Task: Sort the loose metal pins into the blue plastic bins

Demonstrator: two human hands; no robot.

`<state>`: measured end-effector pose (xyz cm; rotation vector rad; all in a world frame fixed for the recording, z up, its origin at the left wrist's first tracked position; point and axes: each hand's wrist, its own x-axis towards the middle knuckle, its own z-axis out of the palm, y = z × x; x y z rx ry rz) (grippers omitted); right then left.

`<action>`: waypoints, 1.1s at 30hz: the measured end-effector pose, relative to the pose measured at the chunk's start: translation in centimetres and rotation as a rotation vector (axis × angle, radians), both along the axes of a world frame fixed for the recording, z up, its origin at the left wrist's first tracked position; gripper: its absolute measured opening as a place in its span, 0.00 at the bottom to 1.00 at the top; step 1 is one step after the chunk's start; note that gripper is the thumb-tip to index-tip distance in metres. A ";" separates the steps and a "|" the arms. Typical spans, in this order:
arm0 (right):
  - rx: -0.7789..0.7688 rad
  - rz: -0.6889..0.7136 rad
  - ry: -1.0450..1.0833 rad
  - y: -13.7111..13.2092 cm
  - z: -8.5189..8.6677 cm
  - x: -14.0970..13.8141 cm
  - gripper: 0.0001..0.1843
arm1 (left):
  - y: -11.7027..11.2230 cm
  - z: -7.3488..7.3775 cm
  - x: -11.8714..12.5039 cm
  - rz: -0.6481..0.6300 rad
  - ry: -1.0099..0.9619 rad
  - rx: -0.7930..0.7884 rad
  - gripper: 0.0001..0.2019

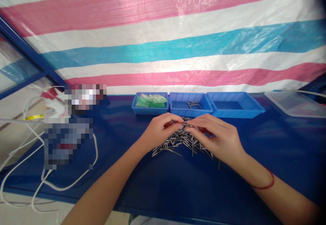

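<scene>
In the head camera's view, two bare hands meet over a heap of metal pins [175,143] on a dark blue worktop [178,184], a thin piece [186,125] caught between their fingertips. The left hand [160,129] pinches it at one side with thumb and forefinger; the right hand [222,138], a red band [273,179] around its wrist, meets it from the other. Each grip is narrow, closed on the piece, whose short visible stretch is greyish with a touch of green. Its long axis runs roughly left to right, dipping slightly toward the right hand; the fingers cover its ends, so which one leads cannot be told. The two-sided hold probably keeps so slight an object steady, and the heap seems placed for short reaches. The pins lie at many angles, one lone pin [219,165] below the right hand. Behind stand three blue bins side by side, apparently to keep parts sorted: a left bin [150,110] with green and pale packets [151,100], a middle bin [191,111] with several loose pins [194,105], and a right bin [236,113].
</scene>
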<state>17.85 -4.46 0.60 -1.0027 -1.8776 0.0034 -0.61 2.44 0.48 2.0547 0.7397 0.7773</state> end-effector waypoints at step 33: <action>-0.001 -0.541 -0.235 7.2 -2.0 3.5 0.17 | 3.2 -1.1 -3.4 0.144 0.429 0.322 0.15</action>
